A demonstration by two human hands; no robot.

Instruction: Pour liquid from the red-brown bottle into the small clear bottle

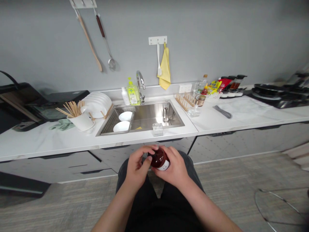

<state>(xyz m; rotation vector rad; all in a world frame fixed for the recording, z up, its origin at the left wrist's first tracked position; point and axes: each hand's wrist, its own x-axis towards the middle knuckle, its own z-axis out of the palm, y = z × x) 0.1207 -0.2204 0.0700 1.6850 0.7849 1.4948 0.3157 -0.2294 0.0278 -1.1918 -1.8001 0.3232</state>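
A reddish-brown bottle (158,157) with a white label is held over my lap, in front of the counter. My right hand (176,167) wraps round its body from the right. At the bottle's upper left, my left hand (138,167) has thumb and fingers curled about the dark top, which is mostly hidden by them. On the counter edge just beyond stands a small clear glass container (157,129). Behind it lies the steel sink (154,112), with a wire basket holding two white bowls (122,126) on its left side.
Left of the sink are a white pot of chopsticks (82,122), racked white plates (98,103) and a green cloth (62,124). A faucet (140,85) and yellow-green soap bottle (133,93) stand behind it. Rightward are a wooden rack (185,101), a condiment basket (212,95) and a stove (282,96).
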